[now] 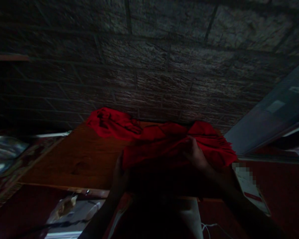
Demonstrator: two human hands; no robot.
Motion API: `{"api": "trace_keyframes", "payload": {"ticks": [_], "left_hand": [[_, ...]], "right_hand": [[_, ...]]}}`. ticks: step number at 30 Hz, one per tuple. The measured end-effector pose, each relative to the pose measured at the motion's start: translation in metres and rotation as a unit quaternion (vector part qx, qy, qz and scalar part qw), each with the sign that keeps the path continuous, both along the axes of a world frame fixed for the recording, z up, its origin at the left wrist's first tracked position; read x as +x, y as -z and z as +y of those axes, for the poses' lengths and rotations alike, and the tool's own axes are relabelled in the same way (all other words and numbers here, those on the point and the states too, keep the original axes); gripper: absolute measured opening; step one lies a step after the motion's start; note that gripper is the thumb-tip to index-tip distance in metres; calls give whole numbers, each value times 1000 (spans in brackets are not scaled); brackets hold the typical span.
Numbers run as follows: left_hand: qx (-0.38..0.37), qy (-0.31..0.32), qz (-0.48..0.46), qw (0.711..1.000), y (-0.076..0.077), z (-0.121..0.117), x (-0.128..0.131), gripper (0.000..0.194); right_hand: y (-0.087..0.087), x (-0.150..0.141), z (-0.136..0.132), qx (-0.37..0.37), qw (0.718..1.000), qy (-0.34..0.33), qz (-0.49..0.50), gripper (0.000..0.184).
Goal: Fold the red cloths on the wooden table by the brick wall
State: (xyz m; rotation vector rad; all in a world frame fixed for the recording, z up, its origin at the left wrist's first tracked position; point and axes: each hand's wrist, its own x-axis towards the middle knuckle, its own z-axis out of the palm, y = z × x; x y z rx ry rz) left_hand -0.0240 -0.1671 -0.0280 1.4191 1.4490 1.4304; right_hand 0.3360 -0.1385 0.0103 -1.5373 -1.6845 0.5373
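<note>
Red cloth [151,151] lies in folds on a wooden table, its near part in deep shadow. At its left edge is my left hand [121,174], closed on the fabric, with the fingers partly lost in the dark. My right hand [196,154] pinches the upper part of the same cloth farther right. Beyond that hand a pleated red pile [211,141] spreads to the table's right end. A crumpled red bundle [112,122] sits at the back left, touching or joined to the rest; I cannot tell which.
The wooden table [72,162] stands against a stone-block wall [149,66]. A grey-blue panel [271,109] rises at the right. On the floor are a flat pale box or book [251,191], a white cable [209,225] and, at left, a patterned rug [37,156].
</note>
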Motion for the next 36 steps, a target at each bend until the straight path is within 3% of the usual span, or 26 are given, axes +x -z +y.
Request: {"api": "trace_keyframes", "payload": {"ticks": [3,6,9,12,16,21,24,27,29,31,36], "left_hand": [[17,1,6,1000,5,1,1,76],[27,-1,13,1000,10,3,0,78],[32,6,15,999,12,4,-1,73],[43,14,6,999,13,4,-2,67],[40,10,2,999,16,0,0,65],[68,-2,55,996,13,-3,7,65],[106,20,121,987,0,3,16,69],[128,31,157,979,-16,11,25,69],[125,26,173,977,-19,14,28,71],[103,13,193,976,-16,15,25,75],[49,6,243,969,2,7,10,79]], "right_hand": [[-13,9,-5,55,989,14,-134,69],[-24,26,-4,87,949,18,-302,63],[-26,39,9,68,913,-33,-400,62],[-25,47,24,48,910,-77,-406,57],[-35,57,26,58,936,-76,-340,46],[-68,65,35,135,938,40,-318,40],[-97,62,66,178,923,118,-321,39],[-117,55,106,216,916,123,-314,41],[-114,51,124,217,917,107,-318,42],[-96,49,127,186,919,62,-341,42],[-38,54,86,118,918,-78,-371,41]]}}
